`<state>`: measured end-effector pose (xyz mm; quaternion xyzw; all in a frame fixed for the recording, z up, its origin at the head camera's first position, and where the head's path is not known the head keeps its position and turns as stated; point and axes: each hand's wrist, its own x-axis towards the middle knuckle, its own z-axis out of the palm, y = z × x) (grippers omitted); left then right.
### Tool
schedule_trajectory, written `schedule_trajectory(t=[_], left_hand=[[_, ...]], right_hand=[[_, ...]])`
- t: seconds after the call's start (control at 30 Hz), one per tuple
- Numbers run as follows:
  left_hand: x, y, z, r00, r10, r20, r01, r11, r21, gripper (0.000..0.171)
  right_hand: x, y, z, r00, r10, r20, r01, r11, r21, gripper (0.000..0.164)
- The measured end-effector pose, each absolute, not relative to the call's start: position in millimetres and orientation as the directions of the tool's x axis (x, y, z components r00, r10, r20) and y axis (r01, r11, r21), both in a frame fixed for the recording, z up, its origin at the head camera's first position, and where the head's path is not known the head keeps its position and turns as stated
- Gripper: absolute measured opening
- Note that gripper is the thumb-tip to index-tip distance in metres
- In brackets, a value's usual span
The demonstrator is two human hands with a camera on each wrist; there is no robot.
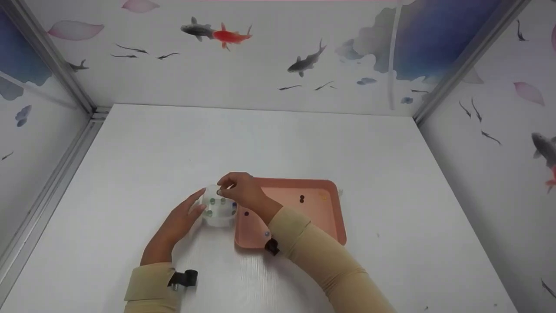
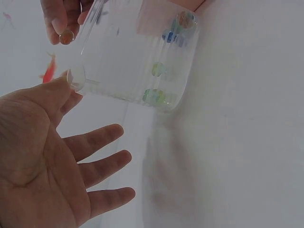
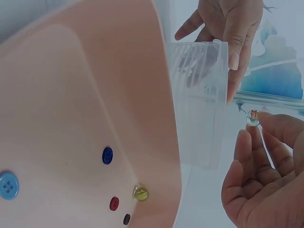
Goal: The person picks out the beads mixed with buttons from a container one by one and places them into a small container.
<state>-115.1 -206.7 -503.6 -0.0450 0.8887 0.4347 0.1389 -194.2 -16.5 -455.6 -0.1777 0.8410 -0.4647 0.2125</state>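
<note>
A see-through plastic container [image 1: 218, 221] stands against the left side of a pink tray [image 1: 295, 181]. Inside it lie several glass marbles, green ones [image 2: 154, 96] and a blue one [image 2: 169, 36]. My left hand [image 1: 180, 221] touches the container's left rim with thumb and a finger, while its other fingers [image 2: 104, 141] stretch out straight and spread. Above the container, thumb and fingertips of my right hand [image 1: 243, 189] pinch a clear marble [image 3: 253, 118] with orange inside. A yellow-green marble [image 3: 141, 193] rests by the tray's wall.
Buttons lie scattered in the tray: light blue [image 3: 8, 185], dark blue [image 3: 108, 155], red [image 3: 114, 204] and a small dark one [image 3: 127, 219]. The white table [image 1: 260, 143] meets printed panels with fish [image 1: 304, 64] at the back and sides.
</note>
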Motion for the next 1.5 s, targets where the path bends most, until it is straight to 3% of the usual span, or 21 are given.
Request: schedule_trajectory(t=[0.53, 0.9, 1.5], left_hand=[[-115, -206, -505, -0.959, 0.036, -0.282, -0.2, 0.621, 0.758, 0.064], [-115, -209, -505, -0.968, 0.076, -0.238, -0.144, 0.608, 0.78, 0.058], [-115, -208, -508, -0.968, 0.051, -0.248, -0.167, 0.606, 0.778, 0.057]], right_hand=[[-185, -21, -457, -0.845, -0.509, -0.163, -0.196, 0.579, -0.791, 0.022], [-186, -20, -461, -0.823, -0.553, -0.13, -0.266, 0.576, -0.773, 0.023], [-185, -19, -464, -0.793, -0.596, -0.125, -0.36, 0.625, -0.693, 0.025]])
